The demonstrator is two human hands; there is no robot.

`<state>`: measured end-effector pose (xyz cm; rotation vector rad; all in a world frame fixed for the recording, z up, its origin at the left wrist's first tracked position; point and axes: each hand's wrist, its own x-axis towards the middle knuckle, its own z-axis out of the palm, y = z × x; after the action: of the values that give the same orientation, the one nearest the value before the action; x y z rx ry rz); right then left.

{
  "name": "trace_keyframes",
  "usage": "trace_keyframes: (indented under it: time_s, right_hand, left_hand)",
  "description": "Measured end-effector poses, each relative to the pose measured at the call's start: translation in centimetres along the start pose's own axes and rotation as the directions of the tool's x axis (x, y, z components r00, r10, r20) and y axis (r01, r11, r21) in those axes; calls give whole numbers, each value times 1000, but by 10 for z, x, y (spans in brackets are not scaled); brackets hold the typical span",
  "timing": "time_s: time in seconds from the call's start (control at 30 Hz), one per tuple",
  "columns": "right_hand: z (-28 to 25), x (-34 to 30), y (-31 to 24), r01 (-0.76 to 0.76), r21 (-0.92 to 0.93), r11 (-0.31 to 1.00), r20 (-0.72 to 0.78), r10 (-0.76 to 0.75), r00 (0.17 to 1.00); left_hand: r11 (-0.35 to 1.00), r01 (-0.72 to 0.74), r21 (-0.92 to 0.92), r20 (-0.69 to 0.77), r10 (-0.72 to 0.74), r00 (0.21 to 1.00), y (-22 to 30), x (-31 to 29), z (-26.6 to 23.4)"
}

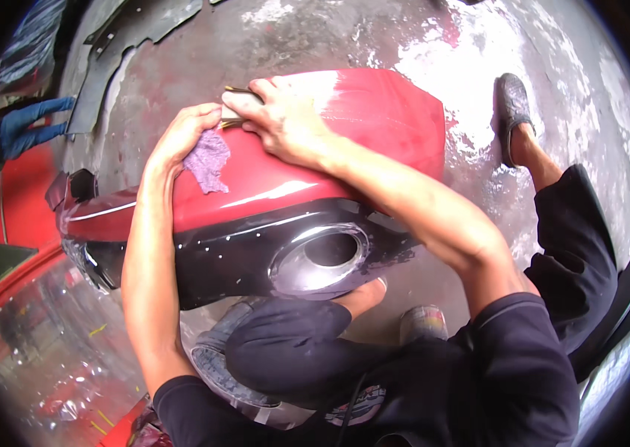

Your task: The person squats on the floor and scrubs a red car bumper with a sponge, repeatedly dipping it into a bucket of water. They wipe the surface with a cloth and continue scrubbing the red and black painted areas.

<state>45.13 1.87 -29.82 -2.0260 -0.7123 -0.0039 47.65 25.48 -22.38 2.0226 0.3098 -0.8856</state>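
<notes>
A red bumper-like car panel (386,112) with a black lower part (218,261) lies in front of me, a round silver-rimmed opening (315,261) in its near side. My left hand (185,134) is closed at the panel's far left edge, with a crumpled purple cloth (208,160) hanging from its grip over the red surface. Against the left fingertips, my right hand (281,123) has bent fingers around a small pale flat piece (230,112) with dark and yellow edges. Its exact kind cannot be made out. A whitish patch (322,89) marks the paint beyond my right hand.
Another dark panel (106,74) lies on the wet, stained floor (315,45) at the far left. A person in blue jeans (32,127) is beyond a red panel (24,194). Plastic sheeting (54,335) covers something at lower left. A metal can (424,323) stands near my legs.
</notes>
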Motion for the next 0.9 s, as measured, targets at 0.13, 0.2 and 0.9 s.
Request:
trace_keyframes:
  time_s: [0.13,0.2,0.9]
  right_hand:
    - [-58,-64,127,-157,17,988,-174,157,972]
    - [-61,-69,126,-220,25,975,-252,219,943]
    - [-55,-40,142,-121,-38,992,-104,116,988]
  left_hand:
    - [989,15,-146,-37,-21,999,4,2,11]
    - [995,16,-103,-65,-22,998,7,-2,17]
    - [998,-46,-31,-122,41,992,14,3,19]
